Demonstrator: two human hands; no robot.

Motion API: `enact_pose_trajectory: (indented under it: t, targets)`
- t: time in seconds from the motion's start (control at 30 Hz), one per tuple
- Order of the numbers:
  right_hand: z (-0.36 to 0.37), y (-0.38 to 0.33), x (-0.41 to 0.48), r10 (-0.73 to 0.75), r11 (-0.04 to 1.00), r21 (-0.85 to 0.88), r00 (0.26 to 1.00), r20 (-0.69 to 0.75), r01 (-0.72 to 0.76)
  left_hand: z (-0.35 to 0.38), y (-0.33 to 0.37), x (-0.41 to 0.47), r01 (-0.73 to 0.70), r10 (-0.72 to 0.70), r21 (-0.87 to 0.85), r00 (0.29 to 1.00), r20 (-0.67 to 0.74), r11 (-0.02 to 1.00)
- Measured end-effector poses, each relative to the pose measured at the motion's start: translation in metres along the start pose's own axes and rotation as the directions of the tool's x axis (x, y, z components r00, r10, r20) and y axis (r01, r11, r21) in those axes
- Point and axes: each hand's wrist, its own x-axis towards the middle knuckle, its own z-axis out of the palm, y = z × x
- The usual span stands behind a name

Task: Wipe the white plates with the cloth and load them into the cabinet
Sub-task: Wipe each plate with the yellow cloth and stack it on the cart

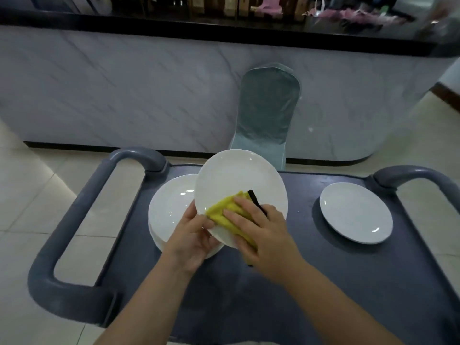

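Observation:
My left hand (191, 235) grips the lower left rim of a white plate (239, 178), holding it tilted above the cart. My right hand (261, 235) presses a folded yellow cloth (221, 209) with a black edge against the plate's face, fingers curled over it. Beneath the lifted plate, a stack of white plates (171, 202) rests on the cart's left side. A single white plate (356, 212) lies flat on the right side. No cabinet is in view.
The plates sit on a grey cart (249, 295) with looped handles at left (74, 220) and right (418, 175). Behind it stands a chair with a pale green cover (268, 110) against a marble-fronted counter (124, 90). Tiled floor surrounds the cart.

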Motion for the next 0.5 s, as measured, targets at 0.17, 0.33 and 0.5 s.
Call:
enact_pose_trajectory:
  t: [0.17,0.33,0.5]
  targets:
    - [-0.041,0.063,-0.019,0.183,0.981,-0.033,0.964,-0.192,-0.192,0.016,-0.02,0.009,0.043,-0.055,0.113,0.993,0.108,0.993]
    - [-0.026,0.032,0.03,0.271,0.96,0.0,0.924,-0.27,-0.281,0.032,-0.027,0.021,0.035,-0.062,0.135,0.977,0.205,0.99]
    - [-0.021,0.034,-0.044,0.054,0.992,-0.102,0.987,-0.154,-0.071,0.023,-0.026,0.025,0.027,-0.061,0.164,0.977,0.203,0.986]
